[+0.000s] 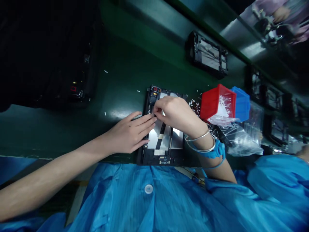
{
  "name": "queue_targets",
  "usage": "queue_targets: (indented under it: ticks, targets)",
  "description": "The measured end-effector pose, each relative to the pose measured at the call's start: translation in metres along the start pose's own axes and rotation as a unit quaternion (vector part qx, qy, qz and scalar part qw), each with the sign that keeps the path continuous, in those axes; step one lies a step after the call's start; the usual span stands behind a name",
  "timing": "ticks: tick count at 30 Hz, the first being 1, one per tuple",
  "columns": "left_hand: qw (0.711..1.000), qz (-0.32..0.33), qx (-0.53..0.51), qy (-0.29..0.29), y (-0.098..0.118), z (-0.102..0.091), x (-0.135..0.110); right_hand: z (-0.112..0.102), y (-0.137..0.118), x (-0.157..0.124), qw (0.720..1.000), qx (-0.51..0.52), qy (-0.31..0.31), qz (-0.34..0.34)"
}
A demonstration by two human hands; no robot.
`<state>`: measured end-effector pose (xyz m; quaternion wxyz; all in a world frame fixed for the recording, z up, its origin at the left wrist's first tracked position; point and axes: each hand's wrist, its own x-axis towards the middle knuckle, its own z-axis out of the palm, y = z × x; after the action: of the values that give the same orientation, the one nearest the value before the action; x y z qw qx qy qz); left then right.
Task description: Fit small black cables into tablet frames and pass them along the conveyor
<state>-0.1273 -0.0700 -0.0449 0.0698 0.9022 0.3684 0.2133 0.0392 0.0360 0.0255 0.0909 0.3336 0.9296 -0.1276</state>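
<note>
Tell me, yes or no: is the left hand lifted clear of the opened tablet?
No, the left hand lies flat, with its fingers resting on the left edge of the opened tablet.

The opened tablet has a matt black plastic frame around glossy silvery plates. At its 3 o'clock, the red bin and blue bin are smooth plastic, beside crinkled clear film bags. The bangles are polished metal, and the smock is faintly shiny cloth.
</note>
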Motion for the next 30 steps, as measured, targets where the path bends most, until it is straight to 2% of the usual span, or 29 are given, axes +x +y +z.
queue_targets:
  ticks: [2,4,6,7,9,12,17,19,21,23,25,27,30]
  targets:
    - [1.0,0.002,0.002,0.011,0.0,0.0,0.0,-0.003,0.012,-0.006,0.993,0.004,0.108,0.05]
    - [1.0,0.008,0.004,0.019,0.0,-0.001,0.0,-0.004,0.027,-0.015,0.956,-0.015,0.248,0.156]
    - [1.0,0.013,0.009,0.021,0.001,-0.002,0.001,-0.003,0.04,-0.024,0.917,-0.038,0.317,0.24]
    - [1.0,0.014,0.015,0.022,0.001,-0.003,0.002,-0.001,0.045,-0.028,0.912,-0.03,0.319,0.255]
    - [0.999,0.011,0.03,0.023,0.002,-0.003,0.006,0.005,0.048,-0.032,0.925,0.026,0.289,0.247]
    - [0.998,0.01,0.05,0.027,0.001,-0.002,0.013,0.017,0.041,-0.033,0.93,0.109,0.264,0.232]
    - [0.999,-0.008,0.037,0.024,-0.009,-0.002,0.026,0.029,0.034,-0.048,0.928,0.137,0.275,0.209]
    - [0.999,-0.034,0.0,0.034,-0.013,-0.005,0.027,0.032,0.035,-0.064,0.925,0.138,0.288,0.204]
    - [0.992,-0.083,-0.063,0.069,-0.01,-0.009,0.022,0.038,0.035,-0.083,0.92,0.105,0.302,0.228]
    - [0.97,-0.174,-0.112,0.127,0.002,-0.011,0.012,0.049,0.03,-0.103,0.914,0.048,0.293,0.277]
    - [0.946,-0.264,-0.111,0.15,0.024,-0.007,-0.002,0.063,0.021,-0.119,0.915,0.017,0.249,0.317]
    - [0.937,-0.312,-0.099,0.124,0.05,0.0,-0.015,0.074,0.007,-0.128,0.925,0.035,0.197,0.323]
    - [0.916,-0.36,-0.148,0.1,0.082,0.005,-0.025,0.081,-0.008,-0.13,0.923,0.098,0.182,0.325]
